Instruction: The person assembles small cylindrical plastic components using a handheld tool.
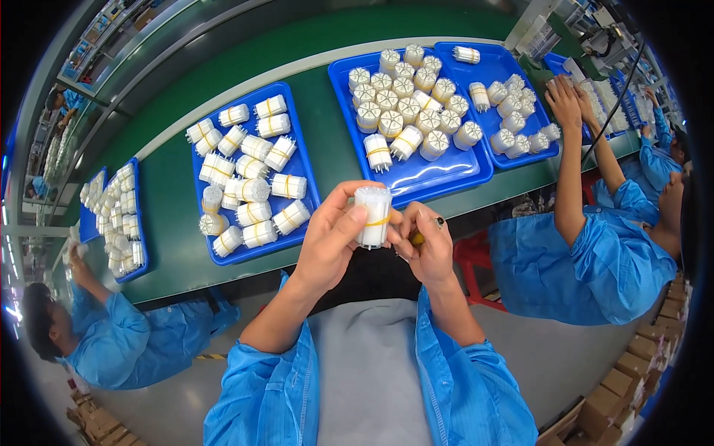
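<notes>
While the left hand point(331, 241) wraps its fingers tight around a white plastic bundle with a yellow rubber band point(372, 216), the right hand point(425, 249) touches its side and pinches a small dark-tipped tool point(428, 229). Both hover above the green table point(167, 253) (between two blue plastic trays point(312, 175) of similar bundles).

Three blue trays point(306, 195) of banded white bundles point(256, 149) sit on a green bench point(171, 223), perhaps a conveyor.
</notes>
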